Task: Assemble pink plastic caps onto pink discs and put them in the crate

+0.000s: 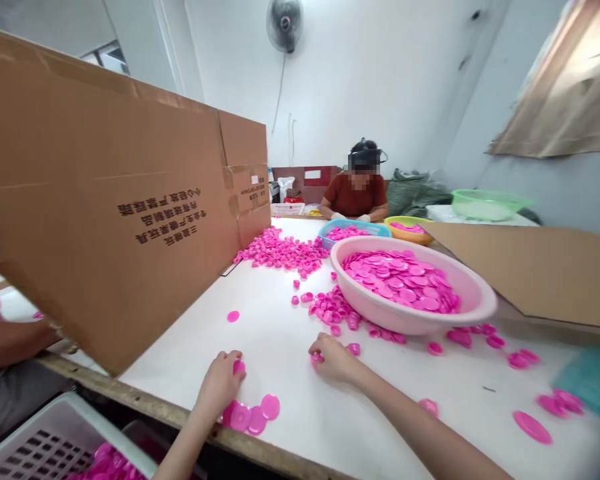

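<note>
My left hand [219,381] is over the white table near its front edge, fingers closed on a small pink plastic piece [239,367]. Just below it lie several flat pink plastic discs [257,420], partly overlapping. My right hand [334,359] rests farther right, its fingers pinching a small pink plastic cup [317,359]. Close to those fingers is another pink cup [353,349]. Behind the right hand, a loose heap of pink cups [330,307] spreads beside a pale pink basin [415,325] full of pink discs [405,280]. A single disc [233,316] lies beyond my left hand.
A tall cardboard box [180,167] stands along the left. More pink cups [280,250] are heaped beside it. Across the table sits a person [356,197] behind a blue basket [380,231]. A white crate [35,443] is below the edge; a cardboard flap [540,267] juts in right.
</note>
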Motion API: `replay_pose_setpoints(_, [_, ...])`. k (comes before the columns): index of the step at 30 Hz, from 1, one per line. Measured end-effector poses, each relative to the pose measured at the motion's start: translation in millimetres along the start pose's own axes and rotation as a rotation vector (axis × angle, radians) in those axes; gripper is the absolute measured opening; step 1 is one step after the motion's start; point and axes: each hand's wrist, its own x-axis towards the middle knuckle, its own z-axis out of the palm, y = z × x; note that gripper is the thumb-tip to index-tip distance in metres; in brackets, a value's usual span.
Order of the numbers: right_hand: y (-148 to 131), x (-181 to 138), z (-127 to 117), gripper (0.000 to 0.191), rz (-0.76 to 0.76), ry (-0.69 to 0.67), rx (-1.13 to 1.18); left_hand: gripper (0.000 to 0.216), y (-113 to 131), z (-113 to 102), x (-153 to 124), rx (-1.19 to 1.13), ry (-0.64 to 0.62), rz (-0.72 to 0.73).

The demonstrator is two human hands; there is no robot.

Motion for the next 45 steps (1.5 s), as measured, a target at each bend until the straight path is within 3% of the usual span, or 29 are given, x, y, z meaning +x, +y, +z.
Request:
replay_pose_setpoints(3, [0.3, -0.4, 0.7, 0.025, 0.054, 0.029, 0.069, 0.022, 23.1, 0.3, 10.2, -0.218, -0.039, 0.084])
replay_pose_setpoints(7, [9.9, -3.8, 0.3, 0.028, 0.165, 0.142, 0.329, 0.024, 76.2, 8.8, 19.4, -0.631, -0.156, 0.212])
replay_pose_setpoints(11, [19.5, -10.9, 10.2, 0.027, 0.294, 0.045, 0.605, 0.025, 114.7, 36.5, 33.7, -0.775, -0.232, 0.176])
replay_pose_setpoints(17, [21.3, -12.6, 20.8, 0.021, 0.428, -0.052, 0.955, 0.021, 118.4, 71.1, 40.0, -0.693, -0.269, 0.095])
replay_pose_setpoints(20, [19.5, -10.7, 19.9, 0.020, 0.438, -0.029, 1.001, 0.022, 115.0, 71.5, 37.3, -0.659, -0.267, 0.127])
replay_pose_setpoints(24, [18.9, -6.2, 19.6, 0.016, 0.514, -0.025, 0.944, 0.023, 123.4, 62.3, 46.9, -0.567, -0.372, 0.127])
replay_pose_setpoints(26, [19.9, -3.9, 21.0, 0.013, 0.531, -0.031, 0.919, 0.024, 133.7, 59.8, 54.7, -0.449, -0.237, 0.140])
replay_pose_setpoints(28, [21.3, -2.3, 22.5, 0.012, 0.535, -0.040, 0.925, 0.024, 144.6, 61.6, 59.8, -0.279, -0.003, 0.155])
replay_pose_setpoints(30, [22.8, -1.3, 22.6, 0.013, 0.542, -0.052, 0.945, 0.023, 152.4, 66.8, 61.2, -0.134, 0.103, 0.135])
replay_pose_setpoints(33, [26.3, 2.1, 18.3, 0.014, 0.592, -0.138, 0.933, 0.023, 155.5, 75.4, 60.3, -0.031, 0.057, 0.112])
replay_pose_setpoints(37, [33.9, 11.4, 10.6, 0.016, 0.661, -0.377, 0.861, 0.024, 152.3, 79.2, 61.9, 0.014, -0.013, 0.057])
replay_pose_setpoints(39, [35.8, 14.2, 10.0, 0.017, 0.656, -0.429, 0.847, 0.024, 151.9, 78.2, 62.3, 0.009, 0.006, 0.044])
replay_pose_setpoints(43, [25.9, 7.0, 15.4, 0.014, 0.593, -0.262, 0.736, 0.021, 155.7, 75.5, 58.2, -0.008, 0.115, 0.110])
replay_pose_setpoints(45, [16.0, -1.5, 19.0, 0.011, 0.556, -0.137, 0.651, 0.024, 159.4, 74.0, 56.4, -0.003, 0.087, 0.157])
